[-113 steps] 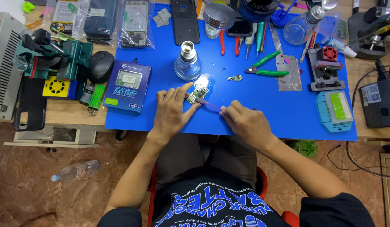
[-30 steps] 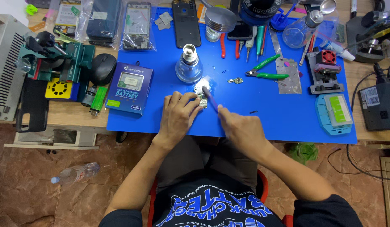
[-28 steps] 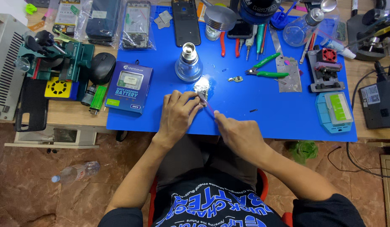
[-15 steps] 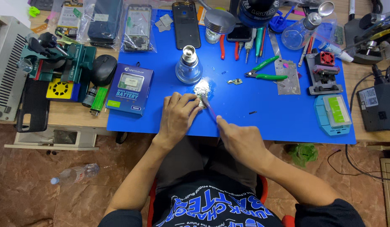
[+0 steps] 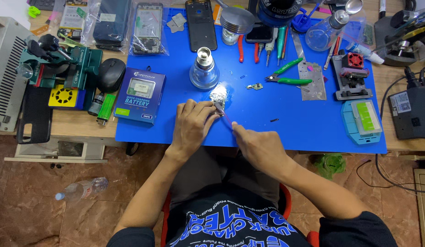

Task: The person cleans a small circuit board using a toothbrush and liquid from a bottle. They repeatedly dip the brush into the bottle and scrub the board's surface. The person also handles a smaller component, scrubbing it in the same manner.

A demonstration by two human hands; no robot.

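Note:
My left hand (image 5: 192, 126) rests on the blue work mat (image 5: 285, 114) and pinches a small metallic part (image 5: 218, 106) at its fingertips. My right hand (image 5: 256, 146) grips a thin purple-handled tool (image 5: 226, 120) whose tip touches that part. A shiny crumpled foil piece (image 5: 219, 93) lies just beyond the part. A glass bottle with a metal cap (image 5: 204, 69) stands behind it.
A blue battery box (image 5: 140, 94) lies at the mat's left. Green-handled cutters (image 5: 288, 75), screwdrivers (image 5: 262, 45), a dark phone back (image 5: 201, 25) and a small metal piece (image 5: 255, 86) lie farther back. A blue holder (image 5: 362, 120) sits at right, a green fixture (image 5: 61, 64) at left.
My right hand has drawn back toward me and slightly right, angling the tool. The left hand stays on the small part, which has shifted little.

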